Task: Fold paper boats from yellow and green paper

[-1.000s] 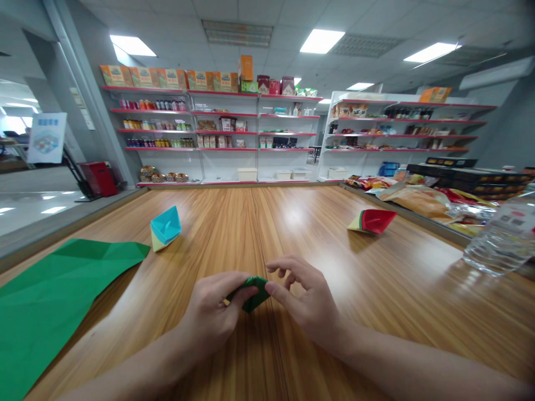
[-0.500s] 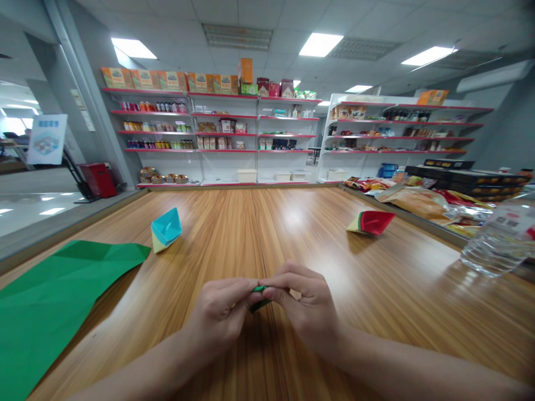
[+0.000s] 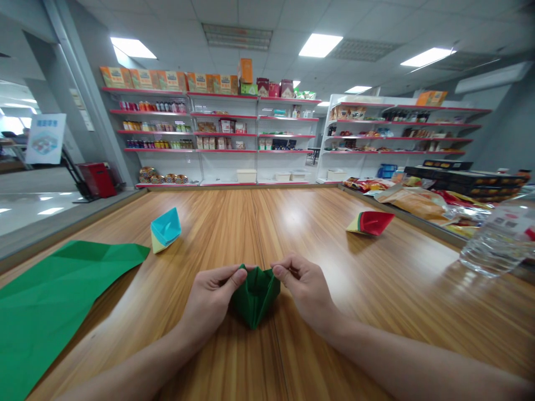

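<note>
Between my hands a folded green paper piece (image 3: 256,298) stands with its hollow facing me and its point down. My left hand (image 3: 215,295) pinches its upper left corner between thumb and forefinger. At the upper right corner my right hand (image 3: 307,289) does the same. A blue and yellow folded paper boat (image 3: 166,229) sits on the table beyond my left hand. Farther right lies a red and yellow folded paper boat (image 3: 371,223). To the left, a large creased green sheet (image 3: 62,301) is spread flat.
The wooden table (image 3: 267,223) has a raised edge. A clear plastic bottle (image 3: 493,239) stands at the right, near snack packets (image 3: 422,203) and stacked black boxes (image 3: 463,178). Shelves of goods (image 3: 225,133) line the back, and a red box (image 3: 97,179) is on the floor at left.
My hands have moved apart, and the small green folded paper between them is now spread into a hollow, pointed shape. The boats and the green sheet have not moved.
</note>
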`<state>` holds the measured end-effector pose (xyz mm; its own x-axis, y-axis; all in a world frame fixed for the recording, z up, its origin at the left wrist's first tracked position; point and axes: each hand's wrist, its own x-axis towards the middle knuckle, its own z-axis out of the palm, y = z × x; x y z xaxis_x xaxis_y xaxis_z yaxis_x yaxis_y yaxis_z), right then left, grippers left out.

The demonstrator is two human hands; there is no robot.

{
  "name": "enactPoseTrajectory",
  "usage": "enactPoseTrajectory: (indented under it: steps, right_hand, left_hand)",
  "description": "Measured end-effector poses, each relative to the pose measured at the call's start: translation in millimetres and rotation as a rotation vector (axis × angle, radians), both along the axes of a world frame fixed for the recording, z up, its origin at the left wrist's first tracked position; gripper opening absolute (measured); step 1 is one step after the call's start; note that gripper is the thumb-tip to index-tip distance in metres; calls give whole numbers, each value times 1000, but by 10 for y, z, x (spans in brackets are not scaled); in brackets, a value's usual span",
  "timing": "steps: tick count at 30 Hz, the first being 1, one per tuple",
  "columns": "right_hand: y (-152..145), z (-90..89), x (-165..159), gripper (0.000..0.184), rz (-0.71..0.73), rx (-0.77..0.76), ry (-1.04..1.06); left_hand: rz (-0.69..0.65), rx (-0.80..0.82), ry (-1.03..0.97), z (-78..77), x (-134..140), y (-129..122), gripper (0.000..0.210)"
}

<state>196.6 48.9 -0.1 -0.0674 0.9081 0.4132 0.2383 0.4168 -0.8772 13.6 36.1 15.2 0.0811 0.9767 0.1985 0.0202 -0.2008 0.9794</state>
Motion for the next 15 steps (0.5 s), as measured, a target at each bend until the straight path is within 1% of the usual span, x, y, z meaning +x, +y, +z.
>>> enactPoseTrajectory:
  steps: [5, 8, 12, 15]
  right_hand:
    - [83, -106, 52, 29, 68, -79, 18]
    - [105, -139, 77, 29, 65, -78, -48]
    - [88, -100, 88, 30, 96, -34, -194]
    - [49, -40, 79, 23, 90, 10, -269]
  left_hand:
    - [58, -97, -339, -85, -40, 112, 24]
    - [59, -118, -498, -119, -98, 180, 22]
    - [87, -127, -618, -125, -178, 260, 18]
    - [140, -139, -702, -94, -208, 312, 13]
